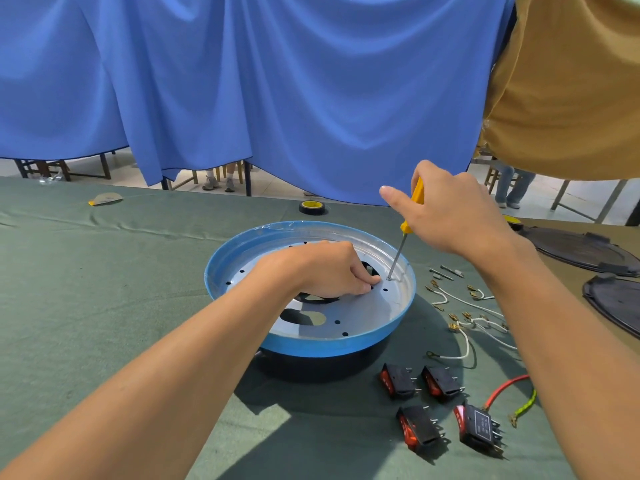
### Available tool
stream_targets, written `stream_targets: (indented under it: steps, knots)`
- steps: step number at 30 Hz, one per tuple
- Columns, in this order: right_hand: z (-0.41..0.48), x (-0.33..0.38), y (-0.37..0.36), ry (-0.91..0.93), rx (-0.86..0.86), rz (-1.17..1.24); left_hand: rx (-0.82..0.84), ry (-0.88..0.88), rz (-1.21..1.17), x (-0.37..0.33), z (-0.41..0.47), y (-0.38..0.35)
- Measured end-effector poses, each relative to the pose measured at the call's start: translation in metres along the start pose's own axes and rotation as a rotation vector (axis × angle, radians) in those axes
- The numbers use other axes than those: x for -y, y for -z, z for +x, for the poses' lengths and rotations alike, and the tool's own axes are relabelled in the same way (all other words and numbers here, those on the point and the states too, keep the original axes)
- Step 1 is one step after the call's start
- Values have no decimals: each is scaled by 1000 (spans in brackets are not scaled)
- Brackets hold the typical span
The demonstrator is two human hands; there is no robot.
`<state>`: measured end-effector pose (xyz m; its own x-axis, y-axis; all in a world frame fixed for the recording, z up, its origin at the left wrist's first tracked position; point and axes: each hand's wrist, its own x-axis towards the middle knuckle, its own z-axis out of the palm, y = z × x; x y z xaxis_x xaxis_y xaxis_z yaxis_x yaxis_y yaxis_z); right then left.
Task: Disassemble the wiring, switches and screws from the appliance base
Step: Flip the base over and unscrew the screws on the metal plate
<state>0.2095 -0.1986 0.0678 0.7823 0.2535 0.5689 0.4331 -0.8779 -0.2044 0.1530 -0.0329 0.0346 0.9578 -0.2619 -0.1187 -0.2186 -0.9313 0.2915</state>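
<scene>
The round blue appliance base (pixel 394 323) lies on the green cloth with its silver inner plate facing up. My right hand (pixel 457 213) grips a yellow-handled screwdriver (pixel 412 216), its tip set on a screw (pixel 389 278) near the base's right rim. My left hand (pixel 332 268) rests inside the base with curled fingers, fingertips pinched next to that screw. Several black and red rocker switches (pixel 440 382) lie in front right of the base. White wires with brass terminals (pixel 464 327) and a red wire (pixel 502 389) lie to the right.
A roll of black tape (pixel 311 206) sits behind the base. Two dark round covers (pixel 588 251) lie on the brown surface at the right. Loose screws (pixel 446 271) rest right of the base. A blue curtain hangs behind the table. A person in a tan shirt stands at the upper right.
</scene>
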Motion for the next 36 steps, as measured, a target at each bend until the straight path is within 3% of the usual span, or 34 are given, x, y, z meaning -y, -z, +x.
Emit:
stream_targets:
  steps: [3, 8, 15, 21, 27, 32, 36]
  knots:
    - [0, 1, -1, 30, -29, 10, 1, -4, 13, 0, 0, 0]
    - [2, 1, 6, 21, 132, 116, -12, -11, 7, 1, 1, -1]
    - [-1, 0, 2, -39, -8, 14, -1, -7, 19, 0, 1, -1]
    - [1, 1, 7, -11, 168, 190, -17, -1, 1, 1, 0, -1]
    - [6, -2, 8, -48, 77, 3, -3, 2, 31, 0, 4, 1]
    - [19, 2, 31, 47, 350, 27, -31, 32, -3, -1, 10, 0]
    - [29, 11, 46, 179, 560, -116, -22, 35, -3, 0, 8, -2]
